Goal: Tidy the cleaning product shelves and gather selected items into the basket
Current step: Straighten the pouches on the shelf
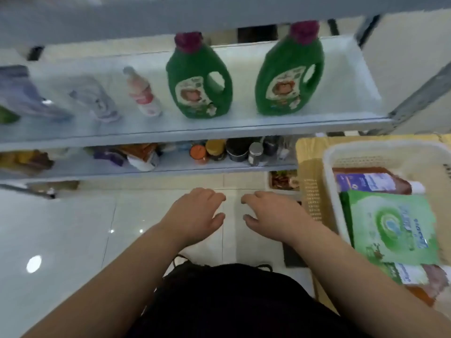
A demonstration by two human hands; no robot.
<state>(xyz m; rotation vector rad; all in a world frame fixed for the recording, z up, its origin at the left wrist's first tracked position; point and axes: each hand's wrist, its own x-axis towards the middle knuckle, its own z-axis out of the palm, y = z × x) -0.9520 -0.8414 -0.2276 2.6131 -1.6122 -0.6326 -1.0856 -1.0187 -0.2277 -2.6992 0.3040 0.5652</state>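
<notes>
1. The shelf [195,129] is standing in front of me.
2. The white basket [328,167] is sitting at my right, past the shelf's end, holding a green pouch [390,228].
3. A green jug [199,86] and a second green jug [289,76] are standing upright on the shelf, apart.
4. My left hand [195,213] and right hand [271,213] are hovering side by side over the floor [73,228], fingers loosely curled, gripping nothing.

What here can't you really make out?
Head view only.
Labels on the green jugs: motion blur.
The purple pouch: blurred, cut by the left edge.
The jars on the lower shelf: mostly hidden under the shelf above.
The basket: cut by the right edge; the green pack covers what lies beneath.
</notes>
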